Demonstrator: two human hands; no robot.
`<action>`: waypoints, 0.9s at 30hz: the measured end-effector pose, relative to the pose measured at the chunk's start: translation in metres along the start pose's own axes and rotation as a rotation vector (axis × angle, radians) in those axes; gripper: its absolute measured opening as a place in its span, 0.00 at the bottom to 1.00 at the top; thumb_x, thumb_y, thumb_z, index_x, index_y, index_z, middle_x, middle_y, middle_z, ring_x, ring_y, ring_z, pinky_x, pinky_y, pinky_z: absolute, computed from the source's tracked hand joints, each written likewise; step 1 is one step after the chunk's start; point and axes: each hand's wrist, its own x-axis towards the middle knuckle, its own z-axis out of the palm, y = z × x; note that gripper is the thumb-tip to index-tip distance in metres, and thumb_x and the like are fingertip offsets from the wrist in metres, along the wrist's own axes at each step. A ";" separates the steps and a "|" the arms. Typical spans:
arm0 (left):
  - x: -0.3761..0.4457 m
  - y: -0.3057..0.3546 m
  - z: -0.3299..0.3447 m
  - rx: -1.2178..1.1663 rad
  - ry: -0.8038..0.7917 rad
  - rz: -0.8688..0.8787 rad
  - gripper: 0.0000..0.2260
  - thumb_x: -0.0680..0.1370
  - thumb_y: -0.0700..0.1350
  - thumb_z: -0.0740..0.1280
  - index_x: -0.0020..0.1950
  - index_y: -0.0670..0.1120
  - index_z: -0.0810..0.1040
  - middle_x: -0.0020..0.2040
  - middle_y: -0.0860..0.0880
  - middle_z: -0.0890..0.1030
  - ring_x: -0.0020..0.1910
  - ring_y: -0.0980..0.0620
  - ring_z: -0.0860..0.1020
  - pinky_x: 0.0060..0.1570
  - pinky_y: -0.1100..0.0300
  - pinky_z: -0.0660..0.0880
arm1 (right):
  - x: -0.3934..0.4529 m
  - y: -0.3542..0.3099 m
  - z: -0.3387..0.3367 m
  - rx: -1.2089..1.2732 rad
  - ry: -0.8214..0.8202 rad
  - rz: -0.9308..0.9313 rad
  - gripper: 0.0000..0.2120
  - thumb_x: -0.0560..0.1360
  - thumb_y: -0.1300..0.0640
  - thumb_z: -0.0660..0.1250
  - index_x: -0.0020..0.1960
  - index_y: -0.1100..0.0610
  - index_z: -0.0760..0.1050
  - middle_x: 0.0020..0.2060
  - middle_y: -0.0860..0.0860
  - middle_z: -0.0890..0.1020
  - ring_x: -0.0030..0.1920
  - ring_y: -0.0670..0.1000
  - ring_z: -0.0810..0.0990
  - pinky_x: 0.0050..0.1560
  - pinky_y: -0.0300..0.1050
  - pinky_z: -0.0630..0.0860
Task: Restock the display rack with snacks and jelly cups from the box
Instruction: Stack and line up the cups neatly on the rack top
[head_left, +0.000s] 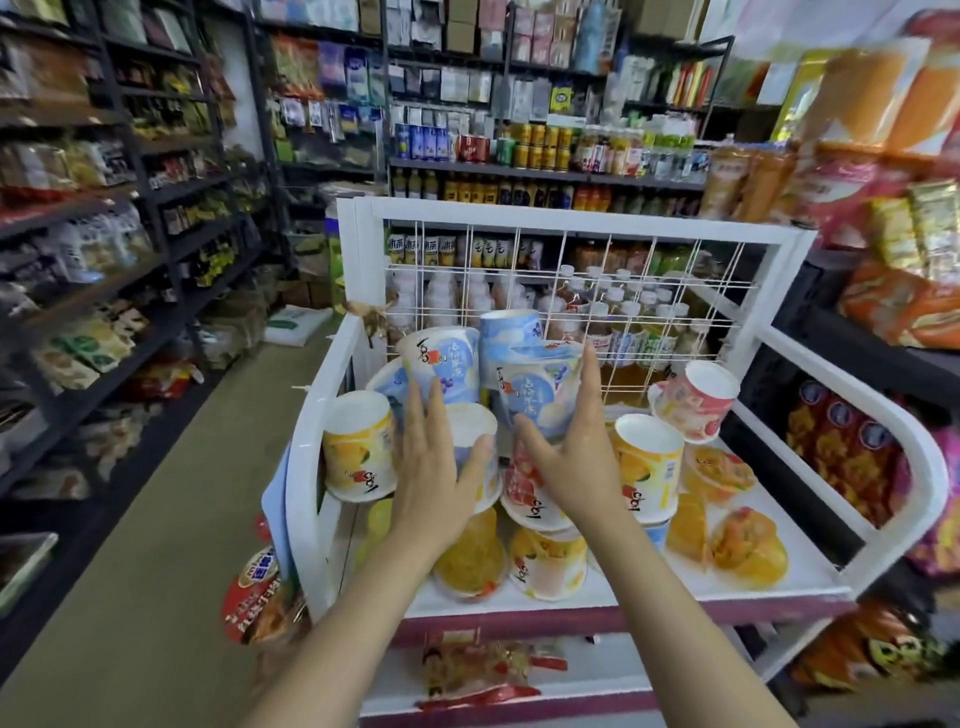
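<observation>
A white display rack stands in front of me, its top shelf piled with jelly cups. My left hand lies with straight fingers against two blue jelly cups, an upper one and a lower one. My right hand holds another blue jelly cup between thumb and straight fingers at the top of the pile. Yellow cups and pink cups lie around them. A snack packet lies on the lower shelf. The box is out of view.
A wire grid back panel rises behind the cups, with bottled drinks beyond it. Dark shelves line the aisle on the left, and snack bags fill shelves on the right. A red packet hangs at the rack's left side.
</observation>
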 end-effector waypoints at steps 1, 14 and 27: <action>0.001 -0.001 0.001 -0.002 -0.007 0.001 0.36 0.77 0.70 0.46 0.79 0.58 0.35 0.81 0.53 0.36 0.79 0.56 0.36 0.78 0.50 0.43 | 0.000 0.001 0.000 0.002 0.002 -0.003 0.47 0.76 0.44 0.70 0.76 0.33 0.34 0.75 0.35 0.51 0.77 0.48 0.61 0.67 0.57 0.73; -0.001 0.017 -0.010 0.070 0.051 0.166 0.32 0.81 0.65 0.48 0.81 0.50 0.51 0.82 0.50 0.47 0.80 0.53 0.44 0.77 0.52 0.47 | 0.006 0.001 -0.026 0.016 -0.056 0.039 0.43 0.75 0.41 0.68 0.80 0.45 0.45 0.75 0.40 0.58 0.75 0.46 0.62 0.64 0.40 0.67; 0.057 0.179 0.127 0.213 -0.323 0.361 0.23 0.80 0.60 0.56 0.70 0.49 0.73 0.67 0.51 0.75 0.67 0.49 0.71 0.66 0.53 0.65 | 0.062 0.139 -0.180 -0.113 0.091 0.229 0.21 0.80 0.52 0.66 0.70 0.52 0.67 0.64 0.47 0.70 0.61 0.45 0.71 0.51 0.29 0.67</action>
